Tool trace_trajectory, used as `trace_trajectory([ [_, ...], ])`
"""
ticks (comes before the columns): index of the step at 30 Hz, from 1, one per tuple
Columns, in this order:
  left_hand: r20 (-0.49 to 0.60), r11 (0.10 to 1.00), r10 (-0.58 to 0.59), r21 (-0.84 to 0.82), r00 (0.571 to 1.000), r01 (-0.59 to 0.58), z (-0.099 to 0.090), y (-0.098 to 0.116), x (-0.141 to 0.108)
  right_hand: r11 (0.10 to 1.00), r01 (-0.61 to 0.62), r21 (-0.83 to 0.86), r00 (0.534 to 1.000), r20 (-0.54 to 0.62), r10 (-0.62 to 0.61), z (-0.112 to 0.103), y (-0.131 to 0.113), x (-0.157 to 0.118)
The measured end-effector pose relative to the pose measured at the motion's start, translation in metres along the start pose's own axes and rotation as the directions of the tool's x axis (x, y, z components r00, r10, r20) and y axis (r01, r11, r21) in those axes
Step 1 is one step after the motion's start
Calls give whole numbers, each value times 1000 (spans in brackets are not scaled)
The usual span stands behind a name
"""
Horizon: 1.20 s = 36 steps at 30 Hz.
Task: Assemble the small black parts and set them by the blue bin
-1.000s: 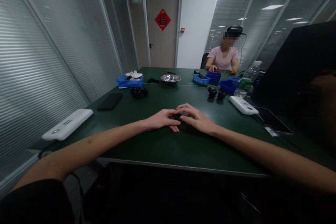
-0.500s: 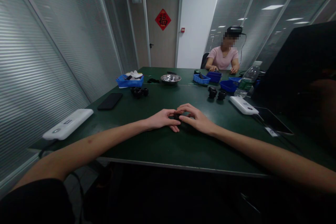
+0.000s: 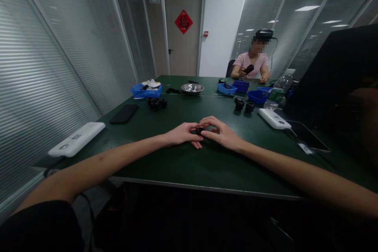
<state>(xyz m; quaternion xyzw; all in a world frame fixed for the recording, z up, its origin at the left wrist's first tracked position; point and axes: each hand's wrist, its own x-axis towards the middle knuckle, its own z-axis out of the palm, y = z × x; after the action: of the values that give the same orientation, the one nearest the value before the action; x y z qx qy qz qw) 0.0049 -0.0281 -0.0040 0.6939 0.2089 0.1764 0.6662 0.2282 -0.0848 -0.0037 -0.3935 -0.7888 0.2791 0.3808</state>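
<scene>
A small black round part [image 3: 200,130] is held between my two hands, low over the middle of the table. My left hand [image 3: 182,134] grips it from the left with thumb and fingers, its lower fingers reaching beneath. From the right, my right hand [image 3: 221,134] closes thumb and fingertips on the same part. Fingers cover much of it, so its exact kind does not show. Farther off stand several black ring-shaped parts [image 3: 155,104] on the left and a few similar black parts [image 3: 239,105] on the right.
On the green table [image 3: 183,169] are a phone [image 3: 124,113], white power banks [image 3: 77,139] [image 3: 274,118], a metal bowl [image 3: 192,89], a filled blue basket [image 3: 145,91], blue bins [image 3: 258,96], a bottle [image 3: 278,90] and a tablet [image 3: 308,135]. A co-worker [image 3: 251,65] sits opposite.
Both my hands stay in place around the black part, with only slight finger movement. Across the table, the co-worker has raised a dark object in one hand.
</scene>
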Motion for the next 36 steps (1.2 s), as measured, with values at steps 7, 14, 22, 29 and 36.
trace_trajectory([
  [7,-8,1000,-2,7,1000,2,0,0,-1,999,30,-13,999,34,-29,-1,1,1],
  [14,-5,1000,-8,4,1000,8,-1,-1,0,998,53,-38,997,57,-51,-1,-1,0],
  [22,-8,1000,3,3,1000,-3,1,0,0,999,9,-33,1000,0,-9,2,-2,0],
  [29,-8,1000,0,-2,1000,0,-1,-3,1,997,70,-37,996,64,-67,-2,-3,0],
  [36,-12,1000,4,25,1000,-3,1,-1,0,999,15,-30,1000,-17,-16,3,-2,0],
])
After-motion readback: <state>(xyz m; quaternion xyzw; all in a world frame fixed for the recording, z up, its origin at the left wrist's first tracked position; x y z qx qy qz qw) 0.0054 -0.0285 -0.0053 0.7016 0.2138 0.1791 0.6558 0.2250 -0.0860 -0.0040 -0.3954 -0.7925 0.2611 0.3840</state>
